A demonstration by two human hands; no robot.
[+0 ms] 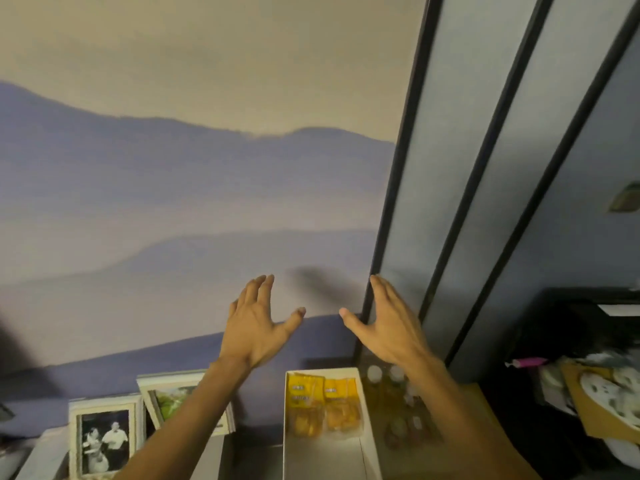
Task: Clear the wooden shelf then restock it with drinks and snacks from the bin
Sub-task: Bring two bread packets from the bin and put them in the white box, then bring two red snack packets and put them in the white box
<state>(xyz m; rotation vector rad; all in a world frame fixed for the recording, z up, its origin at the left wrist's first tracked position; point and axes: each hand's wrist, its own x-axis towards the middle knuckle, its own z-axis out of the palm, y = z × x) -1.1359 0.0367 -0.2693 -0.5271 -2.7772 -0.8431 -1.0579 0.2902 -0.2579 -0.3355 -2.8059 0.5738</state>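
hands are up in front of the wall with the blue hill picture: the left hand [256, 323] and the right hand [384, 323] are both spread wide and hold nothing. below them sits a white cardboard box [287, 427] with yellow snack packs [322, 403] inside, and clear bottles with white caps [394, 393] stand just beside it on the wooden shelf [485, 410]. restocking looks nearly done. next, i think, the hands must come down and check or straighten things.

- Dim, warm indoor light.
- Hands cast a soft shadow [313, 285] on the wall [173, 185].
- Overall soft blur.
- Wide-angle bending of the dark frames [398, 188] at right.
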